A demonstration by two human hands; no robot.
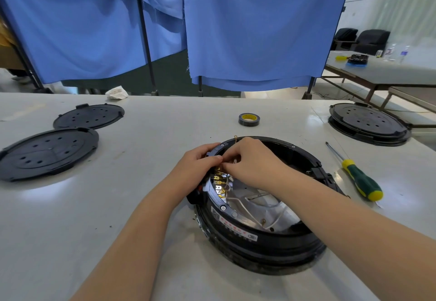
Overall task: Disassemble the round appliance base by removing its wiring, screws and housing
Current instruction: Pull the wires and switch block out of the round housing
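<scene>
Blue curtains hang behind a pale worktable (141,182) of black appliance parts.

Two round covers (48,153) lie left, set aside. Mid-table, over the opened appliance base (264,239), the left hand (197,166) braces the rim, fingers curled on it, while the right hand (252,161) pinches a wire (236,144), probably freeing it. One tape roll (249,119), one screwdriver (356,173), one closed base (369,123) wait right.

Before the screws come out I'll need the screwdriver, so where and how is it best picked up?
Grip the screwdriver by its thick green and yellow handle, which points toward the near right. It lies flat on the table to the right of the appliance base, with bare table on both sides. Probably easiest for the right hand, coming from above with fingers across the handle; the thin shaft offers less to hold.
</scene>
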